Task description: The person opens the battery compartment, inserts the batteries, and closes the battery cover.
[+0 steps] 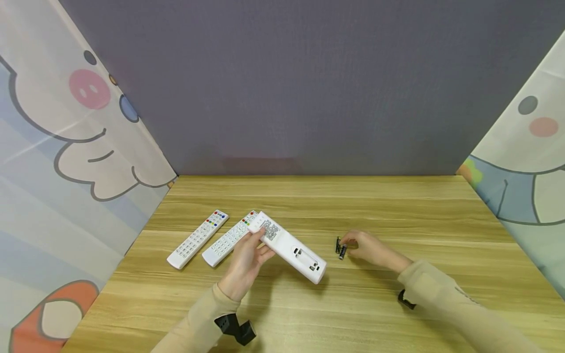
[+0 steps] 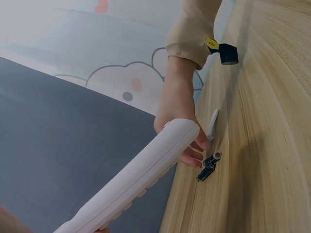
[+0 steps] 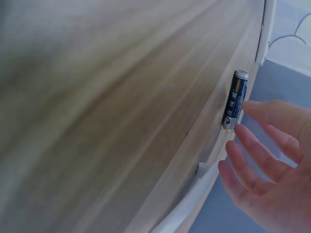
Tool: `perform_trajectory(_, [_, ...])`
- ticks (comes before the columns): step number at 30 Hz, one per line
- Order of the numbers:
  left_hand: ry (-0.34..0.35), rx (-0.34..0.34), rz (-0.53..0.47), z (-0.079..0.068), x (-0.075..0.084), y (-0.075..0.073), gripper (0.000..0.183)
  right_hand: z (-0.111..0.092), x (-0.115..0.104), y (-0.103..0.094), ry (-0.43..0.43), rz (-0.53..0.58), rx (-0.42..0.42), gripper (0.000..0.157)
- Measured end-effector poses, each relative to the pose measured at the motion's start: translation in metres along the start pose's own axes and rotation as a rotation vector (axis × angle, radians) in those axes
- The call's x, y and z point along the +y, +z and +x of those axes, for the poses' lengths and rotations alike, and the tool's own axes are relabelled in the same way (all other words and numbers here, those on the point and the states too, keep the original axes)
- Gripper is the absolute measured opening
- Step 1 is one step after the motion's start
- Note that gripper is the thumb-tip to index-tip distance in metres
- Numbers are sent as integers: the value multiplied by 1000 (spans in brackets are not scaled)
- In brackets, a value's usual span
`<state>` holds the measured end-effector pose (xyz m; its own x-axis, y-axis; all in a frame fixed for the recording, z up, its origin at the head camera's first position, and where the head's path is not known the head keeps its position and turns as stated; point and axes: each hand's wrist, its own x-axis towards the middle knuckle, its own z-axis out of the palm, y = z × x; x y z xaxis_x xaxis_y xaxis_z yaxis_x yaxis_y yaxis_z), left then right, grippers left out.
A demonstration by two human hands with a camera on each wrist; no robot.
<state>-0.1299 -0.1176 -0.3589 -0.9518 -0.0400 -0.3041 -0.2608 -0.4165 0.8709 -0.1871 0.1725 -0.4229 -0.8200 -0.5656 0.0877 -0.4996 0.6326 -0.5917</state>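
Observation:
My left hand [image 1: 244, 260] grips a white remote control [image 1: 289, 245] by one end, its back turned up. The battery bay [image 1: 306, 258] in that back is uncovered, with no batteries showing inside. To its right, two small dark batteries [image 1: 342, 252] lie on the wooden table. My right hand [image 1: 364, 246] is right beside them. In the right wrist view, thumb and index fingertips are apart at the side and lower end of one battery [image 3: 235, 100], the other fingers loosely bent. A thin white piece [image 2: 213, 124] lies on the table behind the batteries in the left wrist view.
Two more white remote controls, one at the far left [image 1: 197, 239] and one partly behind the left hand [image 1: 227, 243], lie buttons up on the table [image 1: 335, 314]. A grey panel [image 1: 282, 88] stands along the back, with cartoon-printed cloths [image 1: 39, 196] at the sides.

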Motion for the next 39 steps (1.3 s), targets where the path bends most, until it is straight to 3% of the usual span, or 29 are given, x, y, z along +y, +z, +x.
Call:
perform_trajectory(14, [-1, 12, -7, -3, 0, 1, 40, 1, -4, 5, -96, -170, -1, 18])
perform_trajectory(27, [-10, 6, -1, -1, 0, 0, 40, -1, -4, 5, -67, -153, -57, 18])
perform_trajectory(39, [-8, 5, -7, 0, -2, -1, 39, -4, -6, 5, -62, -107, 4, 20])
